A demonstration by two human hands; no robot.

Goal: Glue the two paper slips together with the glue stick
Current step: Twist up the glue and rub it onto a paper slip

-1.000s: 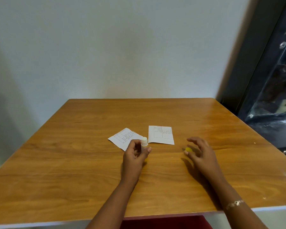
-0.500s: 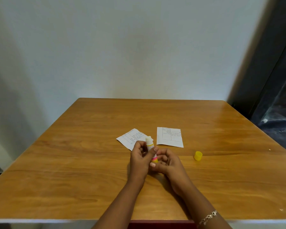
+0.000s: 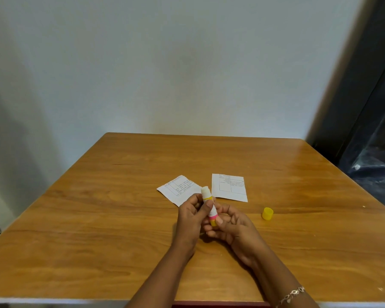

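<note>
Grips the glue stick [image 3: 212, 211] at its barrel with the curled left hand [image 3: 191, 221]; pinches its yellow base with the right hand [image 3: 233, 227]. Held nearly upright above the table [image 3: 98, 218], white glue end up, leaning slightly left. Beyond, left slip [image 3: 178, 188] and right slip [image 3: 229, 187], flat, apart. Cap [image 3: 267, 213] off, standing at right.

Single head-worn view, looking forward and down — table [image 3: 120, 218] close below, wall [image 3: 165, 63] beyond

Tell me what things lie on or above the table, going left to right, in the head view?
left slip → glue stick → right slip → cap
</note>
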